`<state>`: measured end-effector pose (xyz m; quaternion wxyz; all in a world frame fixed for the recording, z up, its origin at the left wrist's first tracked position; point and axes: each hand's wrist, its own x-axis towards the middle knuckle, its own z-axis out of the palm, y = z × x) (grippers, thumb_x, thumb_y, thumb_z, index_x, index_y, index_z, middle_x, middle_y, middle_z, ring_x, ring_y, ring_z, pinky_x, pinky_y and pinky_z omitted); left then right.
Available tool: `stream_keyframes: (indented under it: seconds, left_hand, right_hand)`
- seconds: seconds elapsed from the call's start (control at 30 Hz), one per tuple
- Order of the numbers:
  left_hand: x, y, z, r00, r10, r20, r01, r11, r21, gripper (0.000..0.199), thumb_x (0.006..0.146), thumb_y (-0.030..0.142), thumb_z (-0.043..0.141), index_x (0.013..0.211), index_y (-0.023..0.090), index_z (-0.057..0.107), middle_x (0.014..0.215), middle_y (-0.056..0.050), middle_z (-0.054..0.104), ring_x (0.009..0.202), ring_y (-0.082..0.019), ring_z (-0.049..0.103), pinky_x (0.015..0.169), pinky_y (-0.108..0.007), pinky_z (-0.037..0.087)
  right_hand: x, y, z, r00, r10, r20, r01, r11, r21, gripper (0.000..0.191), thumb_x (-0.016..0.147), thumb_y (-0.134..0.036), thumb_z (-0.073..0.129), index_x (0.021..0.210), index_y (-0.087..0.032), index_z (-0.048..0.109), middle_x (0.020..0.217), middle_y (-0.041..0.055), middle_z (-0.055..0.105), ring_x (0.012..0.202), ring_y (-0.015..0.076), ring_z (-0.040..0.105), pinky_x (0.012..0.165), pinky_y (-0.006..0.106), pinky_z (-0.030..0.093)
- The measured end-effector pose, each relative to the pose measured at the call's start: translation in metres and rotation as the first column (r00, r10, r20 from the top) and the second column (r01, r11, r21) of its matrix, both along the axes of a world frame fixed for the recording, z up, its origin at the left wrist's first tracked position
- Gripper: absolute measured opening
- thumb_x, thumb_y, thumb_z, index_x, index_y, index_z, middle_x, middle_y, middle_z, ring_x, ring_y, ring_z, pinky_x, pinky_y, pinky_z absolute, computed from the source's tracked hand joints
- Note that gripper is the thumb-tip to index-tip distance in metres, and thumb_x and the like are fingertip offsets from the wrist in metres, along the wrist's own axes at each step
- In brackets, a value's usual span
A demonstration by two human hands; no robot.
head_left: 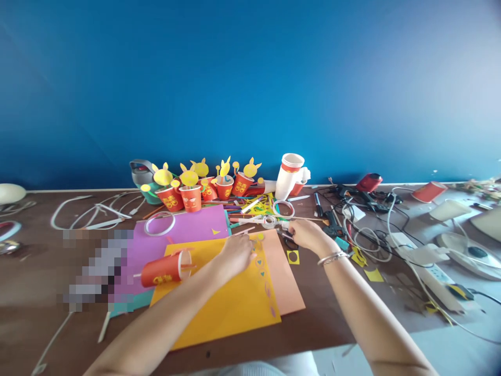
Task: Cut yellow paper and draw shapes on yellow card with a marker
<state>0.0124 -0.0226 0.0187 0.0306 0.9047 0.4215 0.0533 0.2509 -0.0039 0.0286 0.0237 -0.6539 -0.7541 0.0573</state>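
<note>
My left hand (237,254) is over the upper right part of an orange-yellow paper sheet (223,297), its fingers curled together. Whatever they may hold is hidden. Small drawn shapes run down the sheet's right edge, with a yellow paper disc (261,236) near the top. My right hand (307,234), with a bracelet at the wrist, is closed at the far side of the sheets, close to a roll of clear tape (269,222). Something small and white shows at its fingertips, too unclear to name. A red paper cup (161,270) lies on its side left of my left hand.
Red cups with yellow rabbit-shaped heads (189,177) line the wall. A white cup stack (288,177) stands at the back. Purple paper (199,224) and peach paper (289,292) lie with the orange sheet. Cables and a power strip (430,271) crowd the right.
</note>
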Motion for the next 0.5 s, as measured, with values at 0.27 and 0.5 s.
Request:
stream_keyframes:
  seconds: [0.27, 0.5]
  left_hand:
    - [0.001, -0.005, 0.003, 0.994, -0.031, -0.109, 0.031, 1.0, -0.002, 0.015, 0.081, 0.025, 0.061, 0.076, 0.014, 0.07, 0.079, -0.013, 0.066, 0.084, -0.027, 0.065, 0.074, -0.036, 0.051]
    - [-0.002, -0.013, 0.004, 0.988, -0.053, -0.142, 0.052, 0.999, -0.01, 0.017, 0.081, 0.027, 0.061, 0.078, 0.013, 0.07, 0.082, -0.014, 0.065, 0.081, -0.028, 0.065, 0.072, -0.037, 0.051]
  right_hand:
    - [-0.015, -0.02, -0.004, 1.0, -0.002, 0.015, 0.002, 0.999, 0.047, 0.022, 0.067, -0.004, 0.055, 0.081, -0.019, 0.062, 0.083, 0.0089, 0.065, 0.075, 0.0254, 0.062, 0.057, 0.028, 0.033]
    - [-0.023, -0.021, 0.002, 0.983, 0.03, 0.183, -0.039, 0.998, 0.045, 0.036, 0.069, 0.004, 0.047, 0.095, -0.015, 0.062, 0.092, 0.0137, 0.063, 0.076, 0.027, 0.061, 0.057, 0.03, 0.032]
